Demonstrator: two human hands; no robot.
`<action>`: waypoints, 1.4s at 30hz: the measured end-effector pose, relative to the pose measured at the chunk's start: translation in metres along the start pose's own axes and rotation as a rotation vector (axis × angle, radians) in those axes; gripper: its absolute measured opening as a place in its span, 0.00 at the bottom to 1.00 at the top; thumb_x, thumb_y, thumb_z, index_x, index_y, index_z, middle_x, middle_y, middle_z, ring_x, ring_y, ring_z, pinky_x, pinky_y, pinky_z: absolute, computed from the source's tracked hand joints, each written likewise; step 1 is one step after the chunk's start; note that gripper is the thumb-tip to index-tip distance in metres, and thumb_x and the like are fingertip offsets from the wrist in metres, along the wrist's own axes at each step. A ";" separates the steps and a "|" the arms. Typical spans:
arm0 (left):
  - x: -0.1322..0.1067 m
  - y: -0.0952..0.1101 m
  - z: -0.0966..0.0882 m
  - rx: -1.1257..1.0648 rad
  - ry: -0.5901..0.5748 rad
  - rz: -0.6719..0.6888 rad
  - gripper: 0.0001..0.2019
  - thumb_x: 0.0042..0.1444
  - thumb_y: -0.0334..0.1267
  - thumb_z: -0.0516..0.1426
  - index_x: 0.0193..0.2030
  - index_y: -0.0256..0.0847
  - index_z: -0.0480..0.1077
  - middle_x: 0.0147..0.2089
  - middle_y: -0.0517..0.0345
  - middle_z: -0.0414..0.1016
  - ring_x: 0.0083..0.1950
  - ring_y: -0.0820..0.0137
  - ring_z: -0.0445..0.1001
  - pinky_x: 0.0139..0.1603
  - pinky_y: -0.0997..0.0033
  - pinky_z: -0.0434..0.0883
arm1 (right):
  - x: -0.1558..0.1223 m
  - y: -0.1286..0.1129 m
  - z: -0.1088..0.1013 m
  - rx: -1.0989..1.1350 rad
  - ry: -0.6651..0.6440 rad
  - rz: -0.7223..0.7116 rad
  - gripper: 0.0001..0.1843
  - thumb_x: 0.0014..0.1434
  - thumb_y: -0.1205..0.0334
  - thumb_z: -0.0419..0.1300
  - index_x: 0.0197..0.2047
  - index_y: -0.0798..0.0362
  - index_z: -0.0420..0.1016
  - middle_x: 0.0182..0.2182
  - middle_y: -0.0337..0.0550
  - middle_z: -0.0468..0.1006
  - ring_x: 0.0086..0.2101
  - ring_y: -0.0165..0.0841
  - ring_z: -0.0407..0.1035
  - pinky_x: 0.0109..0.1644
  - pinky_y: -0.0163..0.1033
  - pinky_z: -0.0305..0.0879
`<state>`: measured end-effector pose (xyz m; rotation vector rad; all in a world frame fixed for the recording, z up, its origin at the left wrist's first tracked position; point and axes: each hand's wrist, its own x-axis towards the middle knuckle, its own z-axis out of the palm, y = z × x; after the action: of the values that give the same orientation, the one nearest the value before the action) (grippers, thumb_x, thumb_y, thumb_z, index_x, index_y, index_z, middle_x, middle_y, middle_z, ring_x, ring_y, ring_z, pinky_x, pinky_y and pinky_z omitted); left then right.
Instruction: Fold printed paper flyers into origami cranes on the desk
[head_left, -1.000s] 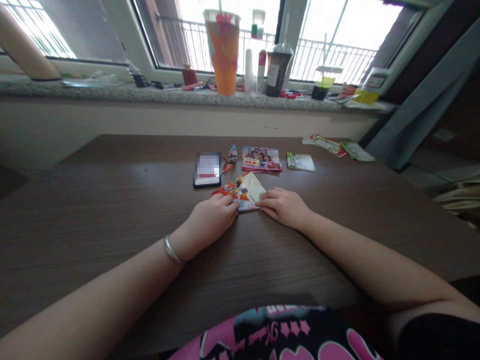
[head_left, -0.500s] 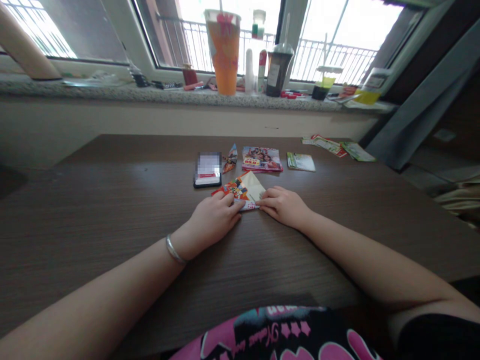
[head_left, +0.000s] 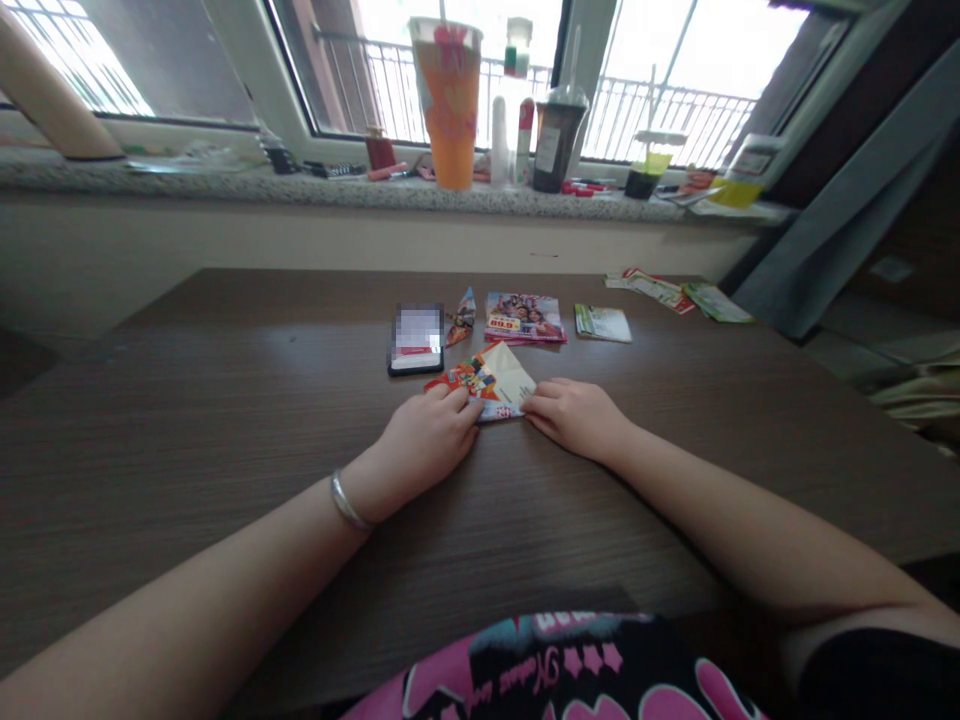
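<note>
A partly folded sheet of printed paper (head_left: 504,380), red and orange on the left and cream on the right, lies on the brown table in front of me. My left hand (head_left: 435,425), below a silver bangle (head_left: 349,502), has its fingers closed on the paper's lower left edge. At the lower right corner, my right hand (head_left: 576,415) pinches the paper between thumb and fingers. Just beyond the paper stand a phone (head_left: 416,340) with a blurred screen and a small folded paper piece (head_left: 462,318). The thumb of my left hand is partly hidden.
Behind the paper lie a stack of colourful flyers (head_left: 525,318) and a small pile of green-and-white slips (head_left: 603,323). More leaflets (head_left: 716,302) rest at the far right. Along the windowsill (head_left: 337,190) stand an orange drink cup (head_left: 454,110), a dark drink cup (head_left: 559,140) and bottles.
My right hand has slid slightly right along the paper's lower edge, towards its corner. The left hand has stayed nearly in place, and the other things have not moved.
</note>
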<state>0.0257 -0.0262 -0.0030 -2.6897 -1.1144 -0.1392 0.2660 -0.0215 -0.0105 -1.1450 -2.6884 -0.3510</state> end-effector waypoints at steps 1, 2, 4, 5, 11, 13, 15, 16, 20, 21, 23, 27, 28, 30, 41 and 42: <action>0.000 0.000 0.000 0.003 0.002 0.000 0.16 0.64 0.37 0.49 0.53 0.37 0.71 0.46 0.47 0.73 0.48 0.58 0.70 0.46 0.60 0.70 | 0.000 0.000 -0.001 -0.006 -0.009 0.001 0.13 0.66 0.60 0.51 0.40 0.51 0.77 0.35 0.45 0.77 0.36 0.33 0.68 0.38 0.36 0.59; 0.000 0.001 -0.001 0.005 0.006 0.001 0.15 0.64 0.38 0.49 0.53 0.37 0.71 0.46 0.46 0.73 0.47 0.58 0.70 0.46 0.60 0.70 | 0.000 -0.001 -0.003 -0.009 -0.019 0.004 0.13 0.66 0.60 0.51 0.41 0.51 0.78 0.35 0.45 0.77 0.37 0.33 0.68 0.38 0.36 0.59; 0.000 0.002 -0.002 0.005 0.016 0.004 0.16 0.64 0.40 0.50 0.54 0.38 0.70 0.46 0.46 0.73 0.47 0.58 0.70 0.46 0.60 0.70 | 0.000 -0.002 -0.004 -0.013 -0.036 0.008 0.13 0.66 0.61 0.52 0.41 0.51 0.78 0.36 0.45 0.77 0.37 0.33 0.68 0.38 0.36 0.59; 0.000 0.003 -0.002 0.004 0.018 0.006 0.17 0.64 0.41 0.50 0.55 0.39 0.69 0.46 0.46 0.72 0.46 0.58 0.70 0.45 0.60 0.69 | 0.000 -0.002 -0.005 -0.016 -0.041 0.008 0.13 0.66 0.61 0.52 0.41 0.51 0.78 0.36 0.45 0.77 0.37 0.33 0.68 0.38 0.36 0.59; -0.002 0.004 -0.002 0.000 0.025 -0.007 0.19 0.65 0.43 0.48 0.59 0.44 0.67 0.47 0.45 0.71 0.47 0.57 0.69 0.45 0.58 0.69 | 0.000 -0.001 -0.003 -0.005 -0.022 -0.017 0.14 0.66 0.61 0.51 0.42 0.51 0.79 0.37 0.46 0.77 0.39 0.34 0.67 0.40 0.36 0.61; -0.002 0.004 0.000 -0.002 0.032 -0.008 0.19 0.65 0.43 0.48 0.59 0.44 0.67 0.47 0.45 0.70 0.48 0.57 0.69 0.46 0.58 0.69 | 0.000 0.001 -0.001 0.017 -0.010 -0.015 0.14 0.66 0.61 0.51 0.41 0.51 0.79 0.38 0.46 0.77 0.39 0.34 0.68 0.41 0.37 0.62; -0.002 0.004 0.001 0.004 0.037 -0.010 0.19 0.65 0.43 0.48 0.59 0.44 0.67 0.47 0.45 0.70 0.48 0.57 0.69 0.47 0.57 0.69 | 0.000 0.002 0.001 0.045 0.008 -0.009 0.14 0.66 0.61 0.51 0.42 0.51 0.79 0.38 0.45 0.77 0.39 0.34 0.68 0.42 0.37 0.62; -0.002 0.004 0.001 0.010 0.039 -0.011 0.19 0.65 0.43 0.48 0.59 0.44 0.67 0.48 0.45 0.70 0.48 0.57 0.69 0.47 0.57 0.69 | 0.000 0.002 0.002 0.059 0.016 -0.006 0.14 0.66 0.61 0.52 0.41 0.51 0.79 0.38 0.45 0.78 0.39 0.34 0.68 0.42 0.37 0.63; -0.002 0.005 0.002 0.021 0.048 -0.009 0.19 0.65 0.43 0.48 0.59 0.43 0.67 0.47 0.45 0.71 0.48 0.56 0.69 0.46 0.57 0.69 | 0.000 0.003 0.003 0.089 0.032 0.005 0.13 0.65 0.60 0.53 0.41 0.51 0.79 0.38 0.45 0.78 0.39 0.34 0.68 0.42 0.38 0.63; -0.003 0.005 0.002 0.019 0.052 -0.011 0.19 0.65 0.43 0.48 0.59 0.43 0.67 0.47 0.45 0.71 0.48 0.56 0.69 0.47 0.57 0.69 | 0.000 0.003 0.003 0.089 0.031 0.007 0.13 0.65 0.60 0.53 0.41 0.51 0.79 0.38 0.45 0.78 0.39 0.34 0.68 0.42 0.38 0.63; -0.003 0.005 0.003 0.015 0.064 -0.018 0.18 0.64 0.42 0.49 0.59 0.44 0.67 0.48 0.45 0.71 0.48 0.56 0.69 0.48 0.56 0.69 | 0.001 0.003 0.003 0.083 0.026 0.005 0.13 0.65 0.60 0.53 0.41 0.51 0.80 0.38 0.45 0.78 0.39 0.34 0.68 0.42 0.38 0.63; -0.002 0.005 0.008 -0.008 0.091 0.029 0.19 0.64 0.41 0.49 0.58 0.38 0.67 0.54 0.45 0.70 0.54 0.56 0.67 0.56 0.56 0.65 | 0.001 0.002 0.002 0.072 0.016 -0.003 0.13 0.65 0.61 0.53 0.41 0.51 0.80 0.37 0.46 0.77 0.38 0.34 0.68 0.41 0.38 0.63; -0.001 0.005 0.009 -0.017 0.091 0.056 0.19 0.65 0.41 0.49 0.58 0.36 0.67 0.54 0.44 0.70 0.55 0.56 0.67 0.57 0.56 0.64 | 0.001 0.002 0.002 0.070 0.016 -0.006 0.13 0.65 0.61 0.53 0.41 0.51 0.80 0.37 0.46 0.77 0.38 0.34 0.68 0.41 0.37 0.62; 0.000 0.005 0.009 -0.037 0.075 0.100 0.20 0.65 0.42 0.48 0.58 0.32 0.67 0.52 0.43 0.71 0.54 0.57 0.67 0.58 0.57 0.64 | 0.000 0.002 0.002 0.065 0.017 -0.011 0.13 0.65 0.61 0.53 0.41 0.52 0.80 0.37 0.46 0.77 0.38 0.34 0.67 0.41 0.37 0.62; -0.005 0.005 0.002 -0.096 0.020 0.095 0.21 0.65 0.45 0.49 0.63 0.44 0.62 0.54 0.45 0.68 0.53 0.59 0.67 0.55 0.57 0.65 | 0.001 0.000 0.000 0.040 0.009 -0.016 0.13 0.65 0.61 0.53 0.40 0.52 0.79 0.36 0.47 0.76 0.38 0.35 0.65 0.40 0.38 0.61; -0.005 0.005 0.002 -0.095 0.024 0.094 0.21 0.65 0.45 0.49 0.63 0.44 0.62 0.54 0.45 0.68 0.53 0.59 0.67 0.55 0.57 0.65 | 0.001 0.000 0.000 0.034 0.010 -0.017 0.13 0.65 0.61 0.53 0.40 0.52 0.79 0.36 0.47 0.76 0.38 0.35 0.65 0.40 0.38 0.61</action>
<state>0.0256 -0.0323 -0.0071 -2.8104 -0.9966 -0.2127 0.2647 -0.0207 -0.0104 -1.1086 -2.6868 -0.3110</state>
